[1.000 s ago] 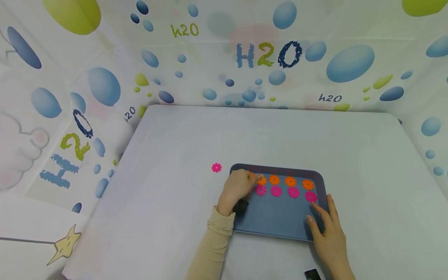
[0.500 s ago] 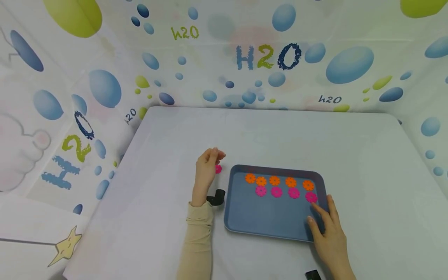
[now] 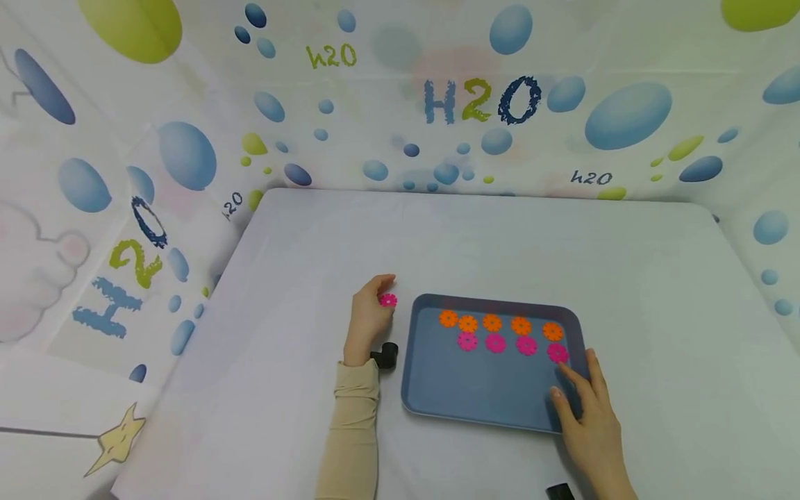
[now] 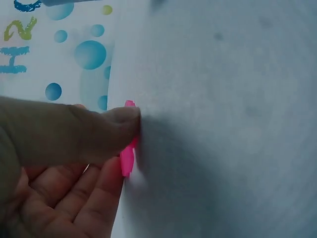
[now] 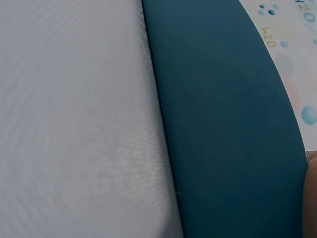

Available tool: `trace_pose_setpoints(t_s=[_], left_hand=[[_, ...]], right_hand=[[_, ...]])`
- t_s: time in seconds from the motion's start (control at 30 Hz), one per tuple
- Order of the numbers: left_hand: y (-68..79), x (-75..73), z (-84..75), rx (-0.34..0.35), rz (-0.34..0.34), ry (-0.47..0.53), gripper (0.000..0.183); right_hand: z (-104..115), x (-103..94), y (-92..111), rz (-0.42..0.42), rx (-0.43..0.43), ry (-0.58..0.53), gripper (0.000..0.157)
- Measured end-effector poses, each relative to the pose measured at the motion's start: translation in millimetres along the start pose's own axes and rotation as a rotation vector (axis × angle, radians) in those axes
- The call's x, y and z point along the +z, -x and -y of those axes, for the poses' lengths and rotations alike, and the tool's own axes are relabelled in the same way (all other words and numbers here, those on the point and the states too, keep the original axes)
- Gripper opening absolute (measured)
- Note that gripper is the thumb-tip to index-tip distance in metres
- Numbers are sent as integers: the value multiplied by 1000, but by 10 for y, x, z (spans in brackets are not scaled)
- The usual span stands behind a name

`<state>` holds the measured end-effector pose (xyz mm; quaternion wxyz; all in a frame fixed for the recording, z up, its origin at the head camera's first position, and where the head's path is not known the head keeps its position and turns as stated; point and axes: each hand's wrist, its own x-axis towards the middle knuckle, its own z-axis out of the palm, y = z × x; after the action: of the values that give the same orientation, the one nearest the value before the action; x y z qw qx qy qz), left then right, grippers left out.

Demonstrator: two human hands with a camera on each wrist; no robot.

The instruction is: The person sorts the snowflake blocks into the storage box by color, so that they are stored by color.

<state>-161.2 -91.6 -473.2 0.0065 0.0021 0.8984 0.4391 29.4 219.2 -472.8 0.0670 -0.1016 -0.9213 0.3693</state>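
Observation:
Left of the tray, my left hand (image 3: 369,316) pinches a pink flower-shaped disc (image 3: 388,300) between thumb and fingers. In the left wrist view this disc (image 4: 127,161) is edge-on, partly covered by the thumb, close over the white tabletop. My right hand (image 3: 590,423) rests loosely at the right rim of the blue-grey tray (image 3: 475,389), its fingers relaxed. One of its fingertips lies right by a pink disc (image 3: 558,353). Inside the tray, several orange discs (image 3: 492,323) form a back row, with several pink discs (image 3: 496,343) in a row before them.
A white table (image 3: 300,257) bears the tray. Behind it and at the left hangs a white backdrop (image 3: 387,83) printed with blue and green drops. A black wrist camera (image 3: 385,356) on the left wrist sits near the tray's left side.
My left hand has left the tray's back left corner, moved left to the loose pink disc and gripped it. An orange disc at that corner now shows uncovered. My right hand has stayed put.

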Motion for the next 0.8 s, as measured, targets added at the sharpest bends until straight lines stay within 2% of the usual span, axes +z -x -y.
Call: trace_pose_setpoints(t_s=[0.3, 0.47, 0.57, 0.63, 0.73, 0.8], left_hand=[[17, -37, -81, -31, -22, -59, 47], [31, -84, -123, -94, 16, -103, 47], [67, -104, -141, -117, 53, -140, 37], [100, -108, -149, -111, 54, -152, 28], [147, -111, -166, -106, 24, -137, 16], [157, -111, -172, -127, -3, -83, 9]], right_hand=[[-13, 1, 5, -9, -12, 3, 40], [-20, -5, 6, -11, -17, 0, 40], [-19, -12, 6, -8, -17, -1, 40], [-24, -15, 6, -7, -20, 1, 39], [-16, -18, 2, -10, -21, 0, 39], [-17, -17, 1, -9, -19, -1, 39]])
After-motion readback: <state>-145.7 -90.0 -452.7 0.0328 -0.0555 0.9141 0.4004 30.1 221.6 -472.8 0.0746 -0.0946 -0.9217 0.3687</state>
